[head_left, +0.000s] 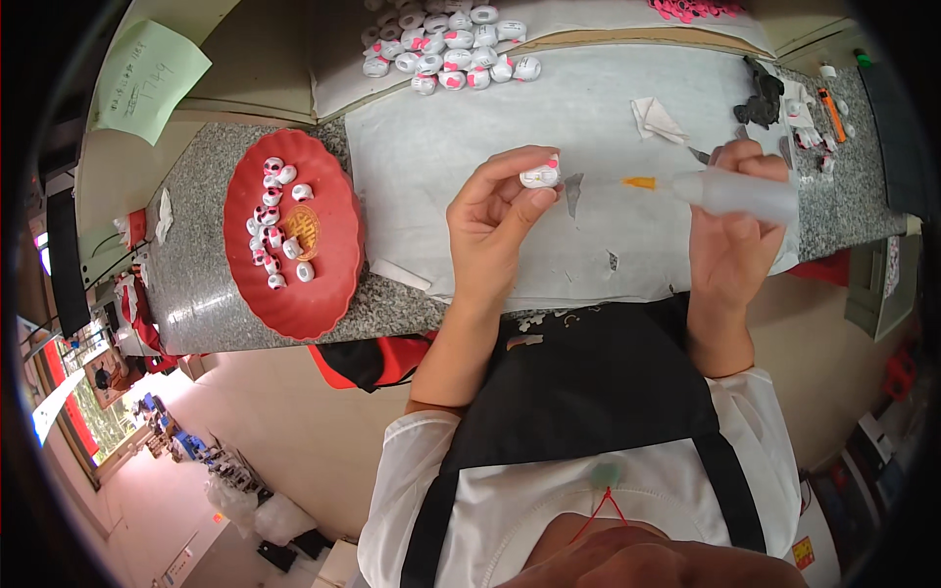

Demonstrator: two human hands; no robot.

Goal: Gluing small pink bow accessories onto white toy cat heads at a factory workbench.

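Note:
Between the thumb and fingers of my left hand (490, 220) is a small white doll head (539, 175) with a pink mark on its upper edge. My right hand (727, 245) is wrapped round a translucent squeeze bottle (750, 198), slightly blurred. The bottle lies nearly level, and its orange needle tip (640, 182) points left toward the doll head, a short gap away. Under both hands a pale sheet (431, 127) covers the worktop.
To the left, a red scalloped tray (338, 279) holds several small white and pink pieces. More white heads (456, 59) are grouped at the back. A folded tissue (659, 120), black crumpled cloth (760, 93) and orange-handled tool (832, 116) lie toward the right.

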